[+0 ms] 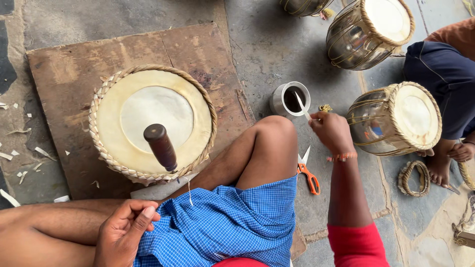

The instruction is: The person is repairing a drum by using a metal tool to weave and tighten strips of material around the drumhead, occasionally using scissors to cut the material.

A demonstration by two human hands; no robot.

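Stick: a thin pale stick [302, 106] slants from the right hand [330, 131] into the cup [290, 99], its far end over the dark contents.
Right hand: fingertips pinched together on the stick's near end; an orange thread band circles the wrist; the hand hangs just right of the raised knee [271, 136].
Cup: a small steel cup on the stone floor [277, 44], just past the knee and off the board's right edge; dark stuff inside.
Left hand: the left hand [123, 230] rests on the thigh at the lower left, fingers curled loosely inward, thumb across them; I cannot tell if it holds anything.
Drum: a drum [152, 121] with a pale skin and a woven rim sits on the board, near its front edge; a dark wooden handle [161, 147] stands on the skin toward the near rim.
Board: a worn wooden board [74, 69] lies on the floor; its far and left parts are bare.
Scissors: orange-handled scissors [308, 173] lie on the floor between the knee and the right forearm.
Room: open floor beyond the cup, up to the metal drums [393, 118] at the right.
Other person: a foot [440, 168] and dark clothing by the right edge, beside a rope ring [413, 178].
Scraps: pale shavings [20, 158] scattered left of the board.
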